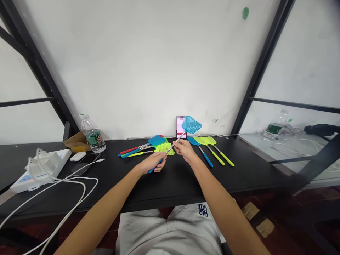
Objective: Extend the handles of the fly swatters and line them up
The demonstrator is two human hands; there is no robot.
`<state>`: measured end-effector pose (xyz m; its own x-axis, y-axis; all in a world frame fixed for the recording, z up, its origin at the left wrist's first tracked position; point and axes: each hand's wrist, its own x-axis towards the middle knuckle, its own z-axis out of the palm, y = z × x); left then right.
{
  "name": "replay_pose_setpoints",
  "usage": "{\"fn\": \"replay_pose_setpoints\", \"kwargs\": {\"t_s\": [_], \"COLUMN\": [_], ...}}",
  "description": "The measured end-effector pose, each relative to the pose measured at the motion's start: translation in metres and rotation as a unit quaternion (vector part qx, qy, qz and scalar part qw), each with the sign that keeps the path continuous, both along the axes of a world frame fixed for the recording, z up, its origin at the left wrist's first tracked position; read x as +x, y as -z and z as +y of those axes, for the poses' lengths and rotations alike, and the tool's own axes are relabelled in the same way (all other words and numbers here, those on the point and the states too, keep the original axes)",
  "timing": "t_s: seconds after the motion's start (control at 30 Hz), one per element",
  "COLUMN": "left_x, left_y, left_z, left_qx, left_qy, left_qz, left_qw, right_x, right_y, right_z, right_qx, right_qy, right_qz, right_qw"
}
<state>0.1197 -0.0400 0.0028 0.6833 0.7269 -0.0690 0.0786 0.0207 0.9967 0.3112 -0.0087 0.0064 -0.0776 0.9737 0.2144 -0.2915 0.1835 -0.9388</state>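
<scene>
A blue fly swatter (194, 124) is held up slantwise over the table, its perforated head to the upper right. My left hand (153, 162) is closed round its blue handle. Farther up, my right hand (183, 149) pinches the metal shaft. Left of my hands lies a pile of fly swatters (155, 140) in blue, red and yellow-green, heads overlapping. On the right, a blue fly swatter (204, 154) and two yellow-green fly swatters (222, 154) lie side by side, handles toward me.
A phone (181, 134) leans upright on the wall behind the swatter. To the left are a water bottle (92, 136), a cardboard box (77, 142), a white case (78, 156), a dark phone (84, 165) and a power strip (42, 171) with loose white cables (85, 193). Black frame posts (255, 76) flank the table.
</scene>
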Motion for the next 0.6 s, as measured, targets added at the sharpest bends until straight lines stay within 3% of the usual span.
{"fn": "replay_pose_setpoints", "kwargs": {"t_s": [0.6], "left_x": [-0.006], "left_y": [-0.011], "left_z": [-0.005], "left_qx": [-0.086], "left_qy": [0.084], "left_qz": [-0.044], "left_qw": [0.992], "right_x": [0.011], "right_y": [-0.004], "right_z": [-0.002], "right_qx": [0.036], "right_qy": [-0.045], "right_qz": [0.016], "right_qw": [0.998]}}
